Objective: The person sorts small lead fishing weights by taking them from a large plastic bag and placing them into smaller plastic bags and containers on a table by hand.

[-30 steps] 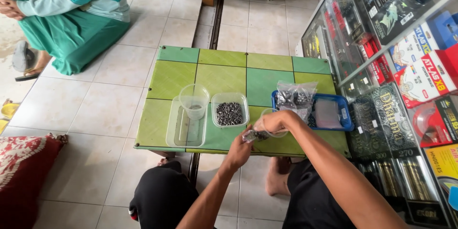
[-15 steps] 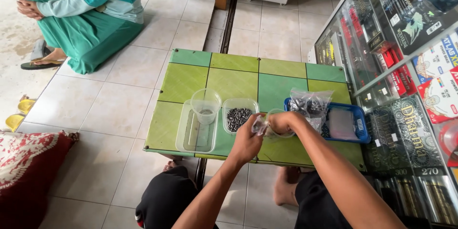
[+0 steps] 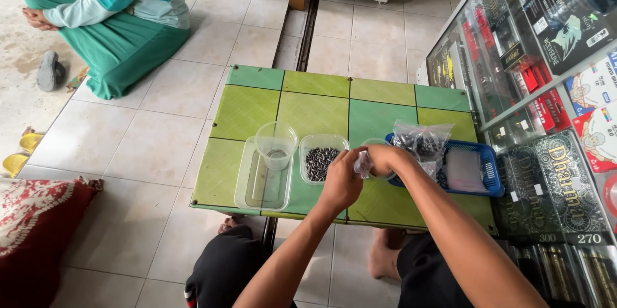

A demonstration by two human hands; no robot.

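Clear plastic, a small bag, sits pinched between both hands above the green tiled table: the left hand curls its fingers shut against the bag's near side, and the right hand closes over its far side. Over the past second the hands have drawn together and lifted slightly off the tabletop, suggesting the bag is being worked or closed rather than filled.

Just left of the fingers is a clear tub of small dark pieces; further left, a clear cup stands in a shallow clear tray. Right of the fingers, a larger clear bag of dark pieces rests in a blue basket.

Beyond the right hand, a glass display case holds boxed packages in red, black and white, with dark green-black cartons stacked nearest. A person in green sits on the floor well beyond the table.
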